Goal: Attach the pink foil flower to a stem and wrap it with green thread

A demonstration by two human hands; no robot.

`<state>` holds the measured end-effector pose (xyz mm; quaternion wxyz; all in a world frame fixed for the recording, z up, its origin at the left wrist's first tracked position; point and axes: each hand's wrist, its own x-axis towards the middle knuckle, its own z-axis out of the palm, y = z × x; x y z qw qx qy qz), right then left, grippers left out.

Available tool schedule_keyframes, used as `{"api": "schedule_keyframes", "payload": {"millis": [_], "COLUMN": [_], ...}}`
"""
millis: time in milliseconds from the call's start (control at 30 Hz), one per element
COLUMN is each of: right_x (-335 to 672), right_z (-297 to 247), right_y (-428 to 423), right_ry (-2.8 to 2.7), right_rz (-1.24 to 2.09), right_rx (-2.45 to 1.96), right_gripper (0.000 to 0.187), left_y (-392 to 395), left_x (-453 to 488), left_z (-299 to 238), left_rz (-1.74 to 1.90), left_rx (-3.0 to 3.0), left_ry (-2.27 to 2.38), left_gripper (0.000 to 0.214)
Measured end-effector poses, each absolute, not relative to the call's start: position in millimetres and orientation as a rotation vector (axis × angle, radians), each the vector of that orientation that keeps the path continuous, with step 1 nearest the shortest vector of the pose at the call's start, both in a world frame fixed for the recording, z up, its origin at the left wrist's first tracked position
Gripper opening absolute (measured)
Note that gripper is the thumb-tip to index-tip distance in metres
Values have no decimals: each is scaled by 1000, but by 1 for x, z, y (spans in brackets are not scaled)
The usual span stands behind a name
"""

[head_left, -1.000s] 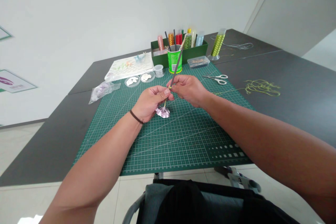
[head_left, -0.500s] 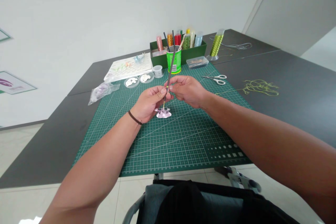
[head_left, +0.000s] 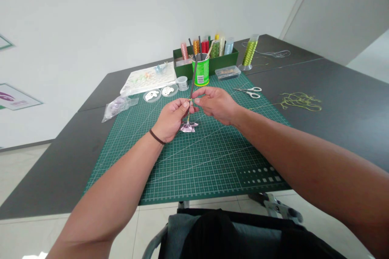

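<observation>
My left hand [head_left: 172, 119] is closed, thumb and fingers pinching a thin dark stick [head_left: 193, 79] that slants upward. At the stick's lower end hangs a lilac flower [head_left: 187, 127], petals downward. Yellow-green thread [head_left: 190, 99] shows around the stick just above my left fingertips and again near the flower. My right hand [head_left: 217, 105] is right beside the stick, its thumb and index finger pinched together at the wrapped spot. A fine strand runs from the right towards this hand; within the fingers it is too thin to see clearly.
A green cutting mat [head_left: 194, 170] covers the table's middle. Scissors [head_left: 253, 92] and a loose thread tangle [head_left: 300, 101] lie to the right. Behind stand a green can [head_left: 201, 72], a box of thread spools [head_left: 223, 61] and a yellow-green spool [head_left: 250, 52]. Small dishes [head_left: 152, 95] sit left.
The stick has turned more upright and shifted slightly left, and the flower has turned with it. My right fingertips have moved a little around the stick.
</observation>
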<state>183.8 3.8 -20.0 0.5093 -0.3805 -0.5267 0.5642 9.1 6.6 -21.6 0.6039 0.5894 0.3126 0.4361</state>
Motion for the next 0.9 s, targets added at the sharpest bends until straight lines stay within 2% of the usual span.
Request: {"api": "schedule_keyframes", "payload": {"millis": [533, 900], "right_x": [180, 179], "right_z": [-12, -8], "right_y": [0, -3], "right_ry": [-1340, -1342], "right_rz": [1245, 1324], "right_rx": [-965, -995], "right_gripper": [13, 8], "left_y": [9, 5], "left_x": [10, 8], "left_z": [-23, -18], "left_rz": [1089, 955], "left_rx": [1408, 1382], "left_ry": [875, 819], "left_gripper": [22, 36]}}
